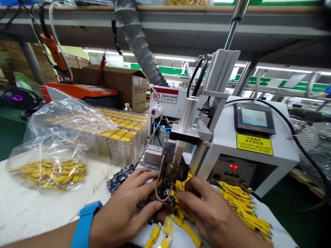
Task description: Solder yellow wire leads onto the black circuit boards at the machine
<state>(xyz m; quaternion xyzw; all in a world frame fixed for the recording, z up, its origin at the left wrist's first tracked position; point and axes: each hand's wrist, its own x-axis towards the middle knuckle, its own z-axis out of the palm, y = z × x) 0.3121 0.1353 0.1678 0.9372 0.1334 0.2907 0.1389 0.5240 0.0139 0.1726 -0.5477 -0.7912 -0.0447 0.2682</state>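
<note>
Steadying seems to be our step in hand: one black circuit board with small pale components (164,188) sits beneath one upright silver metal machine head (190,113), framed by one bent copper-coloured tube (162,200). Our left hand (126,206) is spread wide, thumb apart from fingers, at the board's left side — whether it grips, we cannot tell. Our right hand (213,210) is narrow, thumb and forefinger close by flat yellow cables with silver connectors (190,231) just beside the board; whether they pinch one is hidden.

The next move calls, we judge, for lining up cable and board with fingertips clear of the tube.

Counting: one batch of loose dark boards (119,181), one yellow cable heap (240,203) on the right, one clear plastic bag (67,113) holding more — single pieces overlap too much to count.
</note>
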